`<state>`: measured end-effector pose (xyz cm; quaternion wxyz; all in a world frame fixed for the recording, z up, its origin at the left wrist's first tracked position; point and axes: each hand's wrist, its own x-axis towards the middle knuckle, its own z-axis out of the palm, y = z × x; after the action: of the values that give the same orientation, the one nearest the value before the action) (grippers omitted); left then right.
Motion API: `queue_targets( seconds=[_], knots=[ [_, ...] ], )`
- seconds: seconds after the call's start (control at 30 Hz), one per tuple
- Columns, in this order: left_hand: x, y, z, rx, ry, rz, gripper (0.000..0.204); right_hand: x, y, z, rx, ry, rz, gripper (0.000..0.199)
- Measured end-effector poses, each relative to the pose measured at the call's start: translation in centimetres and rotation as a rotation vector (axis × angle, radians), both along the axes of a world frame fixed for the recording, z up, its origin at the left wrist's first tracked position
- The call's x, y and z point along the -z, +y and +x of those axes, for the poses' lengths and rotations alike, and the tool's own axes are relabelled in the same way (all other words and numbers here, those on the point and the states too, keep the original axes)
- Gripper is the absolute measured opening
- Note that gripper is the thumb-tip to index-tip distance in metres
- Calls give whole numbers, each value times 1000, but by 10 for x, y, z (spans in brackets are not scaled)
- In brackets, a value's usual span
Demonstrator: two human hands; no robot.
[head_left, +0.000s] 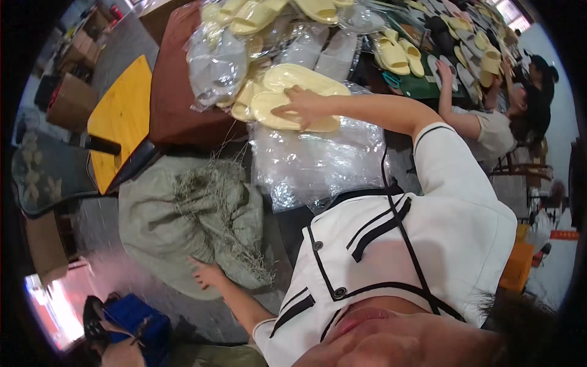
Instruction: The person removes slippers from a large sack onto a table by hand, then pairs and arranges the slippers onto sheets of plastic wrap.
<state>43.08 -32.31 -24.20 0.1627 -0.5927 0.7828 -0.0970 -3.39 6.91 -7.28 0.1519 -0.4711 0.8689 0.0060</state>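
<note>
A pair of pale yellow slippers (324, 124) lies sole up on a stack of clear plastic bags (318, 162). My right hand (304, 107) rests on the slippers with its fingers spread, not wrapped round them. Low on the left, my left hand (206, 273) hangs with fingers apart at the edge of a grey-green cloth sack (159, 214). Frayed threads trail over the sack. Whether the left fingers touch the cloth I cannot tell. Bagged grey slippers (336, 52) and bagged yellow slippers (257, 15) are heaped just beyond my right hand.
To the left are a brown-covered surface (183, 79), a yellow board (125, 116) and a dark floral-patterned chair (49, 171). More slippers (394, 55) cover the table at far right, where another person (489, 131) sits handling some. Cardboard boxes (72, 101) stand at far left.
</note>
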Motion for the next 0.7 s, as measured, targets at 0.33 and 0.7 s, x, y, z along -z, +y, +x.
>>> queue_targets(
  seconds=[0.33, 0.7],
  knots=[
    [-15, -84, -21, 27, 741, 23, 20, -83, 23, -104, 201, -67, -661, 34],
    [-265, -90, 10, -105, 2016, 484, 28, -118, -204, 118, -466, -1369, -167, 17]
  ],
)
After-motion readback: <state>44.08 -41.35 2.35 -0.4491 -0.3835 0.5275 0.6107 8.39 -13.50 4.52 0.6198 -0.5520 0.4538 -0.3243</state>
